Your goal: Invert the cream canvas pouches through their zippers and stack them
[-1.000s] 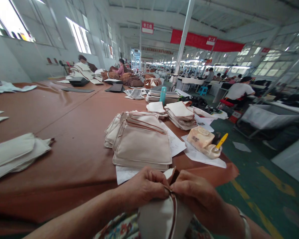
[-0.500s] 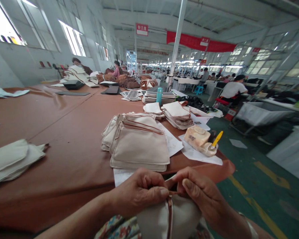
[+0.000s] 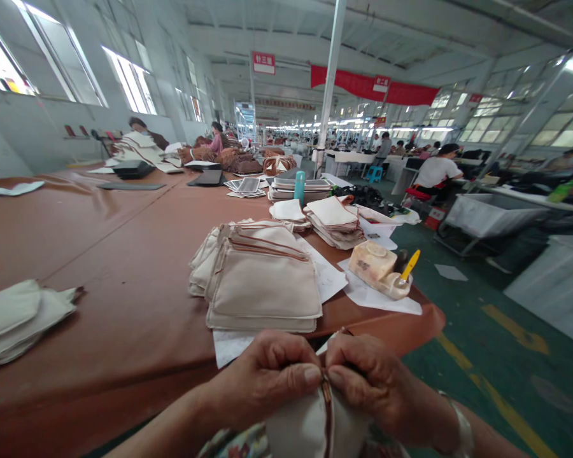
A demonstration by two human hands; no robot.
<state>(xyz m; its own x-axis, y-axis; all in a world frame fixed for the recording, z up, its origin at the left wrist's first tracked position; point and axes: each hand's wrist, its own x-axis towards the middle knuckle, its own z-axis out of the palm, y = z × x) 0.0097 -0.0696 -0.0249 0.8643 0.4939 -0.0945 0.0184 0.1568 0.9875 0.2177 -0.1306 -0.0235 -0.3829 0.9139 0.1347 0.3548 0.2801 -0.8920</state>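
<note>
A cream fabric pouch [image 3: 298,423] with a brown zipper [image 3: 326,407] down its middle is held near my lap, at the table's front edge. My left hand [image 3: 279,372] pinches its top edge just left of the zipper end. On the other side, my right hand [image 3: 367,375] pinches the same edge, thumb close to the left thumb. The fingertips nearly meet and cover the zipper's top end. Beyond the hands lies a stack of similar cream pouches [image 3: 265,286] with brown-trimmed edges.
A stained plastic glue container [image 3: 372,259] with a yellow-handled brush [image 3: 410,266] sits on paper at the right corner. More cream pieces [image 3: 19,315] lie at left on the brown tabletop [image 3: 138,280]. Behind are further stacks [image 3: 334,219] and a teal bottle [image 3: 299,186]. Several people work farther off.
My right hand has moved left and its thumb has come down onto the pouch edge, close against my left thumb. The view has shifted slightly.
</note>
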